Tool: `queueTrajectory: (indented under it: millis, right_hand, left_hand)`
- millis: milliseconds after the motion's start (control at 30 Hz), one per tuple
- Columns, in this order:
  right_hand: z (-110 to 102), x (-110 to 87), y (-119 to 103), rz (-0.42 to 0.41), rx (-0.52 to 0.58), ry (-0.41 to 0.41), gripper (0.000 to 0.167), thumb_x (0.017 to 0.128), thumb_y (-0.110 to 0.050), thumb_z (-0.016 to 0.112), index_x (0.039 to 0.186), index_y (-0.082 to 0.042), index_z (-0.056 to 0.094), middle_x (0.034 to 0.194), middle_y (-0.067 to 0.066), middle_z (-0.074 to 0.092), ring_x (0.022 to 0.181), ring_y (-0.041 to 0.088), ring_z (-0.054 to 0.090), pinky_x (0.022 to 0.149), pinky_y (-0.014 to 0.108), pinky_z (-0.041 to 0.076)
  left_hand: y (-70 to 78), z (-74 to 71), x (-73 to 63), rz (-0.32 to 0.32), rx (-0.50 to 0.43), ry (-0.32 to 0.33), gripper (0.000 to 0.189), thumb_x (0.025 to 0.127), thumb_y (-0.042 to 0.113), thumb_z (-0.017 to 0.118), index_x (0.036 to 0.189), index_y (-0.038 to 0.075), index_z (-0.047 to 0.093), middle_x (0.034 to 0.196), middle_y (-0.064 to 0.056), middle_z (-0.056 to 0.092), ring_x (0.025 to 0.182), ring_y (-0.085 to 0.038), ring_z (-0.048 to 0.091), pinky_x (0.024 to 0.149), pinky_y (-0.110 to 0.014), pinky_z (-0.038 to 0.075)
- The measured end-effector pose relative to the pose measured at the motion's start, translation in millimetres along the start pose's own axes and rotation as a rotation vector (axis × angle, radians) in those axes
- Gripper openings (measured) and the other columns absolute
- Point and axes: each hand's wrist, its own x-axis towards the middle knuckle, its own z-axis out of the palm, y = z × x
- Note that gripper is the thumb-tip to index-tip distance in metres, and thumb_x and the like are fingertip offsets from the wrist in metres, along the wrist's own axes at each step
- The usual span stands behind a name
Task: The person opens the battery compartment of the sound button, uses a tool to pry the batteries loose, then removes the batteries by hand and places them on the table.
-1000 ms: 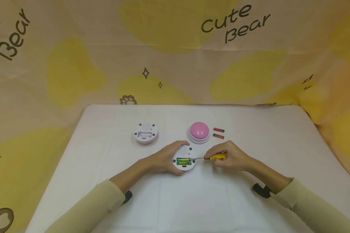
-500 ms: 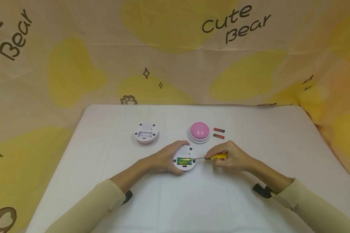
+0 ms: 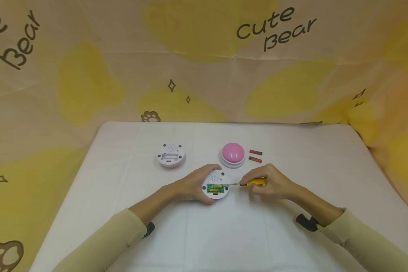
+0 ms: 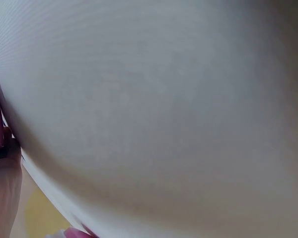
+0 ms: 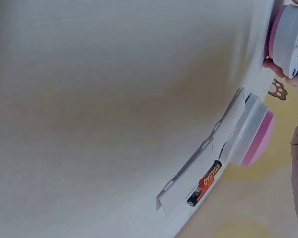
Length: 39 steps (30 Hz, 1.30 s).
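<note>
My left hand grips the overturned push-button buzzer from its left side, digits reaching round the far and near rims, so its base faces up at me. I can't tell whether its pink dome rests on the tablecloth. My right hand holds the yellow-handled screwdriver, which reaches leftward across the buzzer's right rim.

The relation that matters, as I judge it, is between the shaft and the green batteries. They lie side by side in the buzzer's compartment, long axes running left to right, and the shaft comes in from the right nearly along that same line, its tip at their right-hand end. Whether the tip touches metal, plastic or the farther battery is too small to tell. My left hand is nearer the batteries; my right stays off by the shaft's length. The red batteries lie beyond the screwdriver, well apart from the compartment.
</note>
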Motion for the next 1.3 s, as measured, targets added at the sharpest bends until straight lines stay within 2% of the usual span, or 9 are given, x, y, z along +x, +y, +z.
queueTrajectory:
  millis: [900, 1033, 1133, 1300]
  right_hand:
    - [-7, -2.6, -4, 0.037, -0.046, 0.001, 0.031, 0.076, 0.016, 0.068, 0.098, -0.002, 0.078, 0.097, 0.002, 0.076, 0.093, 0.018, 0.071, 0.076, 0.026, 0.056]
    - [-14, -6.3, -5, 0.06, -0.086, 0.039, 0.032, 0.078, 0.015, 0.068, 0.101, -0.005, 0.078, 0.099, 0.001, 0.076, 0.095, 0.018, 0.071, 0.079, 0.024, 0.055]
    - [-24, -9.7, -5, 0.103, -0.131, 0.096, 0.033, 0.08, 0.013, 0.069, 0.105, -0.007, 0.078, 0.102, 0.0, 0.075, 0.099, 0.02, 0.07, 0.084, 0.022, 0.053]
    - [-40, -16.5, -1, 0.177, -0.23, 0.211, 0.032, 0.083, 0.01, 0.066, 0.108, -0.007, 0.077, 0.106, 0.003, 0.075, 0.1, 0.025, 0.069, 0.084, 0.017, 0.05]
  left_hand:
    - [5.4, -2.2, -0.8, -0.016, -0.016, -0.016, 0.098, 0.072, 0.022, 0.089, 0.151, 0.021, 0.032, 0.143, 0.006, 0.044, 0.126, -0.011, 0.043, 0.11, -0.036, 0.035]
    - [4.8, -1.7, -0.7, -0.021, -0.021, -0.018, 0.099, 0.071, 0.023, 0.09, 0.151, 0.022, 0.031, 0.144, 0.006, 0.043, 0.127, -0.011, 0.042, 0.111, -0.037, 0.034]
    - [4.4, -1.5, -0.9, -0.025, -0.02, -0.017, 0.1, 0.071, 0.024, 0.09, 0.152, 0.023, 0.031, 0.145, 0.006, 0.042, 0.128, -0.011, 0.042, 0.112, -0.037, 0.033]
    - [3.9, -1.5, -1.2, -0.025, -0.014, -0.013, 0.1, 0.071, 0.025, 0.09, 0.152, 0.023, 0.032, 0.145, 0.006, 0.042, 0.129, -0.011, 0.042, 0.112, -0.037, 0.033]
